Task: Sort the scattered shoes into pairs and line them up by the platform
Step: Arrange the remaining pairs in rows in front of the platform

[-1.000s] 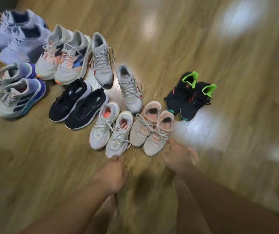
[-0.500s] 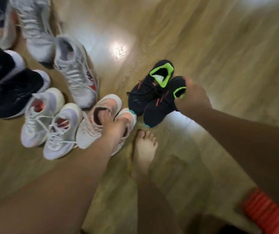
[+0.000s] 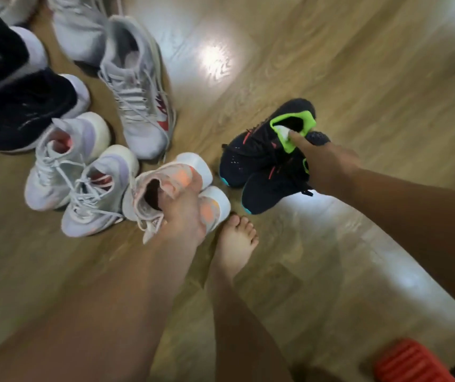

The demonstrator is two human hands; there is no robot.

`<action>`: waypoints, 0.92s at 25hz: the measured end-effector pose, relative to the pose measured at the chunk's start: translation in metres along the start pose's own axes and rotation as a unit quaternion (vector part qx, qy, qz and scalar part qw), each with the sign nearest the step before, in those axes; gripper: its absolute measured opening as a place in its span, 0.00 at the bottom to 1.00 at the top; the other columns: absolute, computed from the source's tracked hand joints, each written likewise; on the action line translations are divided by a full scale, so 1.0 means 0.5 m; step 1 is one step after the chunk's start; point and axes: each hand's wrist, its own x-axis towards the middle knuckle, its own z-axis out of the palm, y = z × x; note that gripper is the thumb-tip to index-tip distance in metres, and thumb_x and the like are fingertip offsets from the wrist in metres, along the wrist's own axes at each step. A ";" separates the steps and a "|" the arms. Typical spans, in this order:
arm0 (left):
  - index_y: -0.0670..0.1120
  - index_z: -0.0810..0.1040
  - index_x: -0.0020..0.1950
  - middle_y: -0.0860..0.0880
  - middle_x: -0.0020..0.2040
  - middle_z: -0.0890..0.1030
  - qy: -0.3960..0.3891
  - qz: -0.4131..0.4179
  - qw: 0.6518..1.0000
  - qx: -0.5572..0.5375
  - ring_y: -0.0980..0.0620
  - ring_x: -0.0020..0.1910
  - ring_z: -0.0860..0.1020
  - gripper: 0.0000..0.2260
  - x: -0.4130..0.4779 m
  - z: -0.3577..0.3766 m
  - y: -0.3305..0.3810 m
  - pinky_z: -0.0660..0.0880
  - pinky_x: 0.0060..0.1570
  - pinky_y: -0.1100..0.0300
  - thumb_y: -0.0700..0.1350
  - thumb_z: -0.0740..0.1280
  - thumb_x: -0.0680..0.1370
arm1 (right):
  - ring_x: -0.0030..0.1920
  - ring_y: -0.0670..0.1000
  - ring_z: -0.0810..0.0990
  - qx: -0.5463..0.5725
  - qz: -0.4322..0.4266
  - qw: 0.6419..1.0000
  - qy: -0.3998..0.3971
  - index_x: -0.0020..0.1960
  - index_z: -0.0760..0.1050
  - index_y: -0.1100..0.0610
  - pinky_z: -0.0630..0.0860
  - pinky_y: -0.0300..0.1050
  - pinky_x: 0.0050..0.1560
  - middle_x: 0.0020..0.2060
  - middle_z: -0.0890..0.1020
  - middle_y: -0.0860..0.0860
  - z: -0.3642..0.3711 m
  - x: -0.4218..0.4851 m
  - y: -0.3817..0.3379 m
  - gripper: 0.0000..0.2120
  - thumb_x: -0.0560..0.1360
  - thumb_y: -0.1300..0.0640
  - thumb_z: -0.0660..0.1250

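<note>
Mostly the shoes lie on the floor beyond the left hand (image 3: 185,213) and off to its left. Farthest left of it is a black pair with white soles (image 3: 27,114). Straight beyond the hand stands a grey shoe (image 3: 138,106) with white laces and a red mark on its side, and a second grey shoe (image 3: 80,31) is cut off by the frame's top edge. Just left of the hand sits a white-and-lilac pair (image 3: 83,177), its two shoes side by side and touching.

The left hand grips the peach pair (image 3: 190,172), its fingers curled down into the opening of the farther shoe while the palm lies over the nearer one. These two are pale pink with orange patches and thick white heels.

The right hand (image 3: 328,166) holds the black-and-green pair (image 3: 259,161), which reaches away to that hand's left. One finger (image 3: 300,142) is hooked into the bright green collar (image 3: 307,119) of the farther shoe, and the rest of the hand covers the collar of the nearer one. Both are dark knit with red flecks and teal at the toe.

Between the two forearms a bare foot (image 3: 238,241) stands, its toes just beside the peach pair's heel. The wooden floor (image 3: 358,64) is glossy, with a white glare patch (image 3: 215,62) beyond both hands. A red ribbed object (image 3: 411,362) lies below the right forearm; much of the view is motion-blurred.
</note>
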 end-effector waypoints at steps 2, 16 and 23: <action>0.52 0.69 0.72 0.54 0.64 0.77 -0.003 -0.020 0.998 0.056 0.51 0.59 0.78 0.33 -0.031 -0.041 -0.012 0.80 0.55 0.56 0.52 0.77 0.69 | 0.46 0.59 0.80 -0.117 -0.028 0.992 0.030 0.70 0.62 0.42 0.70 0.45 0.38 0.47 0.78 0.55 -0.030 0.039 -0.016 0.30 0.72 0.58 0.65; 0.50 0.82 0.53 0.53 0.48 0.85 -0.097 -0.075 0.992 0.031 0.54 0.45 0.83 0.24 -0.075 -0.292 -0.039 0.81 0.44 0.55 0.55 0.81 0.60 | 0.50 0.51 0.81 -0.363 0.001 0.928 -0.089 0.49 0.77 0.48 0.67 0.44 0.40 0.48 0.81 0.45 -0.044 -0.061 -0.227 0.09 0.73 0.54 0.60; 0.51 0.83 0.50 0.58 0.44 0.86 -0.107 -0.010 0.991 -0.082 0.58 0.43 0.85 0.17 -0.054 -0.567 -0.041 0.82 0.42 0.57 0.50 0.81 0.63 | 0.53 0.51 0.79 -0.403 0.001 0.909 -0.104 0.53 0.78 0.47 0.71 0.44 0.43 0.48 0.79 0.44 -0.066 -0.158 -0.455 0.11 0.73 0.50 0.62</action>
